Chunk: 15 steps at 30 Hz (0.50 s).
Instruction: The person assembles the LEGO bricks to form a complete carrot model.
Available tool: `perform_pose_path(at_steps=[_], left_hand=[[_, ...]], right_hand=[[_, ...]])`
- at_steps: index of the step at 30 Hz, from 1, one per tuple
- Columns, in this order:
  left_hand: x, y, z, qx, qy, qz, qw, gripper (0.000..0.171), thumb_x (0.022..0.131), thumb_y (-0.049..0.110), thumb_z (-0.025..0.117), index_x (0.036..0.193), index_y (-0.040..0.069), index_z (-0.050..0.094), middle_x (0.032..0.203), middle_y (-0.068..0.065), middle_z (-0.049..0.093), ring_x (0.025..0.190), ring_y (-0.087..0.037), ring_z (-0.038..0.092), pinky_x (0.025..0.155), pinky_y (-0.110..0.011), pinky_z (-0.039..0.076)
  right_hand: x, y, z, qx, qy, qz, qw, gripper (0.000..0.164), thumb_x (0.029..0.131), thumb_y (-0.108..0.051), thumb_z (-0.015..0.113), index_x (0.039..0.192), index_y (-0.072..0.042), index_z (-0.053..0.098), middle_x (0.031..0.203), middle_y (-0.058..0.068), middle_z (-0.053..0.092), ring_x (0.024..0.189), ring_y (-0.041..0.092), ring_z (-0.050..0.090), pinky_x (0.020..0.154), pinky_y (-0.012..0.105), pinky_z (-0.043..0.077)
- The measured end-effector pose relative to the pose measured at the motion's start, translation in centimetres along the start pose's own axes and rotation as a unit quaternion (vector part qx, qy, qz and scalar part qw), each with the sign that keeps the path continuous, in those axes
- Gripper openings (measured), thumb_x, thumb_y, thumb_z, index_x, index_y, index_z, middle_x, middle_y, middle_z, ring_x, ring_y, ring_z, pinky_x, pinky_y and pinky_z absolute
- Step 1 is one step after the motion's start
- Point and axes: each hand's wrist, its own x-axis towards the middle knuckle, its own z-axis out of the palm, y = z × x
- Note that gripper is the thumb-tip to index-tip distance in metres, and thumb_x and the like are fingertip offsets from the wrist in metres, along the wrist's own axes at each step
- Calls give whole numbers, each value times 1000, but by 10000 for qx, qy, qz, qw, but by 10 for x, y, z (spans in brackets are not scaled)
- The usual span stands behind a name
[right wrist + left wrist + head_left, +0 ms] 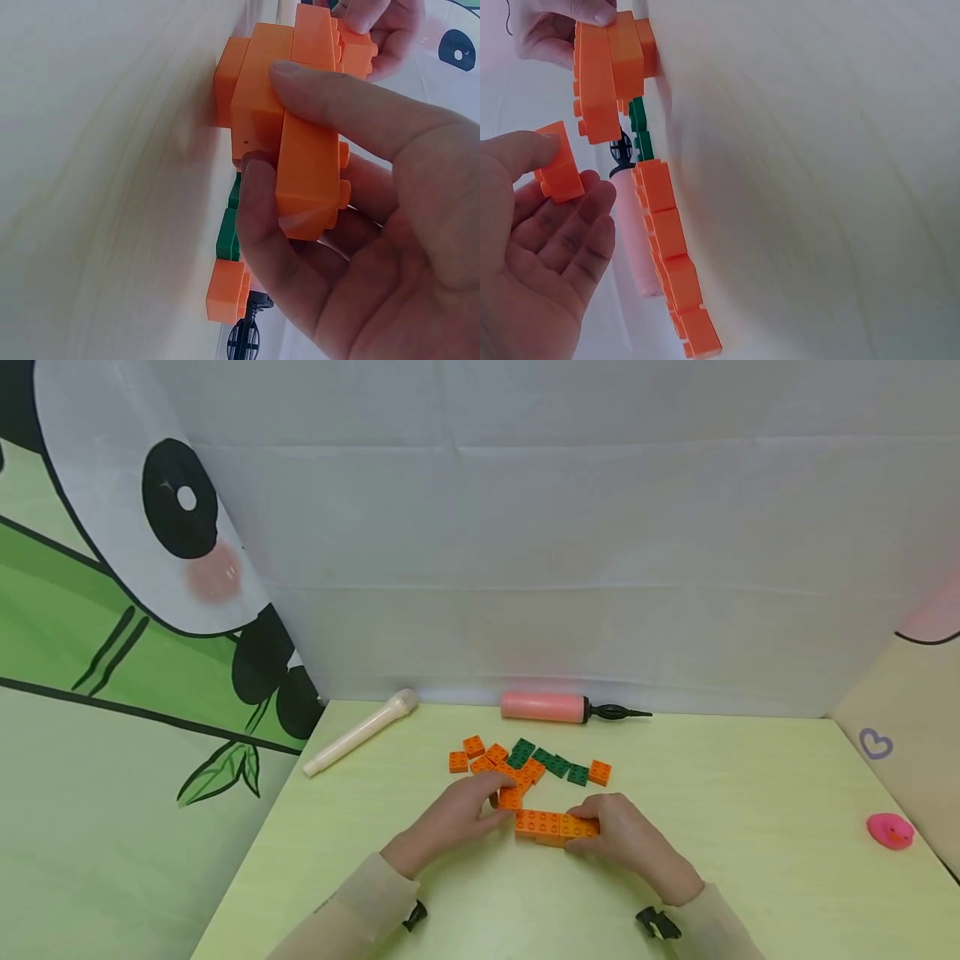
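Note:
My left hand [462, 812] pinches a single orange toy brick [562, 169] between thumb and fingers. Close by, my right hand [626, 835] grips the right end of a stepped block of joined orange bricks [537, 823]. In the right wrist view the thumb [322, 90] presses along this block's side, with fingers curled round its end. The left hand's brick is just off the block's left end, a small gap showing in the left wrist view. Behind the hands lie several loose orange bricks [458, 762] and green bricks [557, 766].
Along the table's back edge lie a pink hand pump [543, 707] with a black nozzle and, at left, a pale stick-shaped object [360, 735]. A pink rubber duck [890, 832] sits at the far right. A white cloth backdrop [525, 568] rises behind the table.

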Motion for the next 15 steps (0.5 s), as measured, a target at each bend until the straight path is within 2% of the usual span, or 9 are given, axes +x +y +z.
perform_pose_path(at_steps=[10,15], left_hand=[[0,12,6,320,-147,301,9989,38,101,28,72,135,12,66,126,1,70,104,-11,65,96,-33,53],[1,15,8,398,-264,286,9984,39,101,30,71,136,14,66,129,2,69,105,-10,65,98,-33,52]], right_hand=[[1,1,0,-56,29,-106,9999,37,81,-19,92,111,-1,80,101,3,76,88,16,65,83,40,57],[0,1,-1,-34,38,-96,9999,37,81,-19,92,110,-1,80,100,2,76,87,15,64,82,39,56]])
